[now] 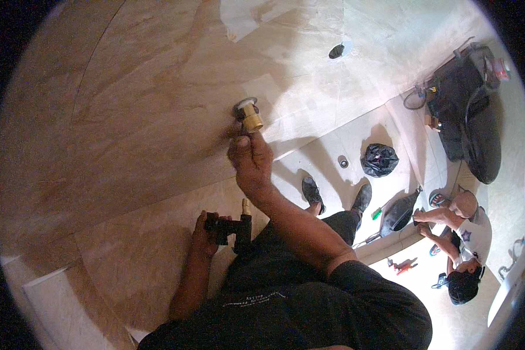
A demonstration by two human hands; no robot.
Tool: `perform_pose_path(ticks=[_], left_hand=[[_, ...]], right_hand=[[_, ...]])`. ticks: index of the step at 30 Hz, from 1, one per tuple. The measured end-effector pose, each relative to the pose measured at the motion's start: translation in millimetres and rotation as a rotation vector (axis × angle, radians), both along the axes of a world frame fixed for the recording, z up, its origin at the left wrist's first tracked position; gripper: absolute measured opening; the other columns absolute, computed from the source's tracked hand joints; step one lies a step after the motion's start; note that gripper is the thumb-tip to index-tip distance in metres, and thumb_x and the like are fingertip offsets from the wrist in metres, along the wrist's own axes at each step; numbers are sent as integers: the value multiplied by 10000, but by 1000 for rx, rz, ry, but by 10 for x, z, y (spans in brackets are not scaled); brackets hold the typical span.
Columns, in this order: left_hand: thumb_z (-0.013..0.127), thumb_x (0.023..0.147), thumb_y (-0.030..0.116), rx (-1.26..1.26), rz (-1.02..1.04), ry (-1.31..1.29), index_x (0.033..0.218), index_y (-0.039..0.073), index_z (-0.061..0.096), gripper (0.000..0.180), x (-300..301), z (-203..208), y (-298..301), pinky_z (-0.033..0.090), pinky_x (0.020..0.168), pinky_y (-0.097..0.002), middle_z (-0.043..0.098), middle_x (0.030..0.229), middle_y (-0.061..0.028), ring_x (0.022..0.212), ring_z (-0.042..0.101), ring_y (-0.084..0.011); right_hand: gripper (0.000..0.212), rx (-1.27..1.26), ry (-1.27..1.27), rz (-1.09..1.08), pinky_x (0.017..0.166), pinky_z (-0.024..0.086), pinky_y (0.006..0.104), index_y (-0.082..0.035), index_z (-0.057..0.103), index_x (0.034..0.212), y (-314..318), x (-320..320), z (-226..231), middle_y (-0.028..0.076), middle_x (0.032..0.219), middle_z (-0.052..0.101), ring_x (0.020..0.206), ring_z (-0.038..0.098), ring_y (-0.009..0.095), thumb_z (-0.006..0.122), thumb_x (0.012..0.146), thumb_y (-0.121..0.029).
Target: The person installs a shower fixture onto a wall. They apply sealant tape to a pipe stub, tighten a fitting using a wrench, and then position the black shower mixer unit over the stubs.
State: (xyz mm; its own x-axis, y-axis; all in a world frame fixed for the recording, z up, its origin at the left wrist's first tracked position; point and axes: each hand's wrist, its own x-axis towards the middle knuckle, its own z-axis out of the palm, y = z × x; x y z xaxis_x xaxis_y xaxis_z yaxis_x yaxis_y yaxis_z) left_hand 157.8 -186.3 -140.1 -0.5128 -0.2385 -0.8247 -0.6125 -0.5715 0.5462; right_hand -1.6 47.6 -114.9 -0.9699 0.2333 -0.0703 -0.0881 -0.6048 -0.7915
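Observation:
A brass pipe fitting (252, 118) sticks out of a round hole in the beige tiled wall, with a pale ring behind it. My right hand (252, 163) is raised to its lower end, closed, the fingertips at the brass. A thin dark piece seems to rise from those fingers beside the fitting; what they pinch is too small to make out. Lower down, close to my body, my left hand (204, 234) grips a black angular valve (234, 231) with a brass threaded tip pointing up.
Another round hole (336, 51) opens in the wall. Along the floor to my right lie a black plastic bag (380, 160), a dark pouch (401, 210), a red-handled tool (405, 267) and a large black bag (455, 105). Another person (464, 239) sits low at the right.

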Motion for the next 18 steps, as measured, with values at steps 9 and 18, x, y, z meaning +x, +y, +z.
perform_pose_path(ticks=[9,18], left_hand=[[608,951,454,3,-20,-19,976,20,632,436,-146,194,186,515,960,-540,695,965,-228,1004,665,-402],[603,953,449,57,-45,60,979,34,638,417,-137,87,163,501,966,-554,695,942,-204,1005,665,-409]], right_hand=[[246,219,42,129,479,421,373,-10,499,944,458,-190,-72,128,622,571,522,552,223,495,1018,-244],[137,970,-83,198,558,455,459,-36,541,923,1406,-278,195,213,682,613,618,625,401,610,942,-152]])
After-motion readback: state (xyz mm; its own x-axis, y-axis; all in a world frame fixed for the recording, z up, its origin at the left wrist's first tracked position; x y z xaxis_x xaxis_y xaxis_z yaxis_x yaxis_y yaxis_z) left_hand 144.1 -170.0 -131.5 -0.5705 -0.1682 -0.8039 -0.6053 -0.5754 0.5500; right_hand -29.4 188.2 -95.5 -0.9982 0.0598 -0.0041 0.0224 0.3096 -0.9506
